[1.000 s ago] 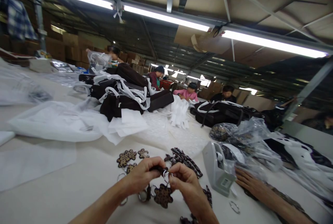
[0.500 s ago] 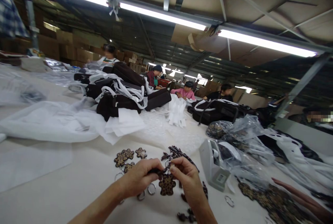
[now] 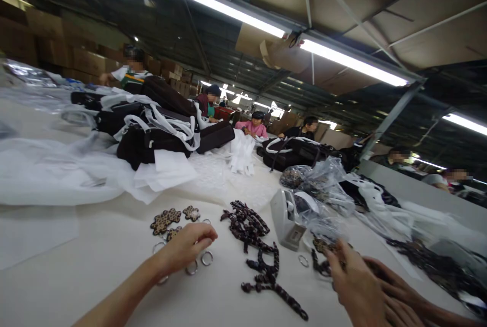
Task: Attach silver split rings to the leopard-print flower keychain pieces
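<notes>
Above the white tabletop (image 3: 213,296), the person's left hand (image 3: 190,243) curls, thumb near forefinger: narrow grip, can't tell whether it pinches anything. At least four leopard-print flower pieces (image 3: 160,222) lie just beyond it; at least five metal rings (image 3: 207,265) surround it. One loose ring (image 3: 306,265) sits near the one gray tape dispenser (image 3: 286,223). Right hand (image 3: 353,279) is blurred, fingertips at more leopard-print pieces (image 3: 320,244); can't tell its grip. Co-worker's hand (image 3: 395,284) crowds its outer side. Dark braided strips (image 3: 249,223), tangled and uncountable, lie between the person's hands. Room to move: tabletop left of the left forearm, plus the gap between left hand and strips.
</notes>
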`<move>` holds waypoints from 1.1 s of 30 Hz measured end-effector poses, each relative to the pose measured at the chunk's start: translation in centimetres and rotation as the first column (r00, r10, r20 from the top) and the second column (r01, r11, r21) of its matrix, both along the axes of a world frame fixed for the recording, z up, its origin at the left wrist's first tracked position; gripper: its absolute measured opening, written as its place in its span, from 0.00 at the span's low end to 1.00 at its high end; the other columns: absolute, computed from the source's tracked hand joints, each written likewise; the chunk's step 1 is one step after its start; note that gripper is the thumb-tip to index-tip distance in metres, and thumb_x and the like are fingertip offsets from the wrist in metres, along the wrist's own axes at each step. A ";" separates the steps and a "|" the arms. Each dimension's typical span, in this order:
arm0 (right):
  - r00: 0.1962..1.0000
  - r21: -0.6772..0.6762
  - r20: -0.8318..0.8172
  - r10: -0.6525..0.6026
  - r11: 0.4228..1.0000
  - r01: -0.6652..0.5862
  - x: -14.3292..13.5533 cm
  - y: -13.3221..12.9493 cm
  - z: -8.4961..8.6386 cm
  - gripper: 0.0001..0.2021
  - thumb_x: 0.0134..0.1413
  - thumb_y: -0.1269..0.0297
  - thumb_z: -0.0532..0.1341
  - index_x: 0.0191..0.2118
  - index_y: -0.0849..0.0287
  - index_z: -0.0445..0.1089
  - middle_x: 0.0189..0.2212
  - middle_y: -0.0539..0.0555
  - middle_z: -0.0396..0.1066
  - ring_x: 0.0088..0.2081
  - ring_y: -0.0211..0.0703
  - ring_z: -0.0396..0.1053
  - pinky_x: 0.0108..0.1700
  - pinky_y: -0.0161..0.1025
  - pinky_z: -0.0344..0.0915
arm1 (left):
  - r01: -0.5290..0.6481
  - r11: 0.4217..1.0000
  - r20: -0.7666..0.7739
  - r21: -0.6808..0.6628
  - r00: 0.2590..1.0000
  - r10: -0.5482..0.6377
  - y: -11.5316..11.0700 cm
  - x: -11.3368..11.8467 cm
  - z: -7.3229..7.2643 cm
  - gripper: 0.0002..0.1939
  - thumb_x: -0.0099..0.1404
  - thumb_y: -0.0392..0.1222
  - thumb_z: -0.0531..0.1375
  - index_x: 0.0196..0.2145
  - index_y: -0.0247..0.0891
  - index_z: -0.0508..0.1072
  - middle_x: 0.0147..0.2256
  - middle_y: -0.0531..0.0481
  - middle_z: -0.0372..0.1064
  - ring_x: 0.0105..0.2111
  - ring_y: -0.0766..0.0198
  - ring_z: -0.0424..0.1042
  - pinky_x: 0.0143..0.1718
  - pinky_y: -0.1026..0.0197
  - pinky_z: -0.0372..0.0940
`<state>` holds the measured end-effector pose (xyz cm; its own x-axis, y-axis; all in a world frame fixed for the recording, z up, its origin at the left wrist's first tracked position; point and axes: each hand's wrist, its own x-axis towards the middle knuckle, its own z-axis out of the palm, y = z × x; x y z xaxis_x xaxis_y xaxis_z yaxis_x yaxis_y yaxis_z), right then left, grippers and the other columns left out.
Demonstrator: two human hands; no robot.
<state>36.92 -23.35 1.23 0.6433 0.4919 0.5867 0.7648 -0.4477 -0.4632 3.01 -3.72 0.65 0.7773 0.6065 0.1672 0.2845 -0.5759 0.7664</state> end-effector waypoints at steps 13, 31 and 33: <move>0.804 -0.396 -0.400 0.440 0.708 -0.585 -10.8 6.7 -6.6 0.42 0.54 0.52 0.62 0.69 0.60 0.43 0.70 0.62 0.37 0.69 0.62 0.31 0.66 0.57 0.41 | -0.073 0.996 -0.059 -0.041 0.996 0.071 2.0 -4.5 -1.1 0.13 0.63 0.43 0.50 0.34 0.39 0.73 0.33 0.51 0.73 0.36 0.61 0.71 0.38 0.64 0.62; 0.991 -0.509 -0.030 -0.127 0.856 0.094 -5.3 5.6 -6.3 0.22 0.63 0.58 0.56 0.51 0.75 0.69 0.54 0.78 0.65 0.58 0.70 0.60 0.57 0.59 0.57 | -0.056 0.993 -0.092 0.105 0.994 0.066 4.7 -4.3 -5.4 0.14 0.61 0.52 0.53 0.34 0.49 0.77 0.38 0.56 0.78 0.41 0.55 0.73 0.44 0.63 0.65; 0.995 -0.507 -0.049 -0.089 0.860 0.052 -5.2 5.3 -6.7 0.22 0.60 0.59 0.60 0.54 0.69 0.66 0.56 0.70 0.65 0.57 0.64 0.63 0.56 0.57 0.60 | -0.098 0.988 -0.052 0.120 0.993 0.105 4.5 -4.3 -5.6 0.13 0.60 0.51 0.54 0.33 0.51 0.78 0.37 0.59 0.78 0.40 0.56 0.74 0.44 0.63 0.64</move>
<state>31.77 -18.07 -5.51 0.7167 0.6606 0.2236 0.6972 -0.6856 -0.2092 -1.24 0.80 -4.92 0.7232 0.6615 0.1984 0.3878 -0.6267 0.6759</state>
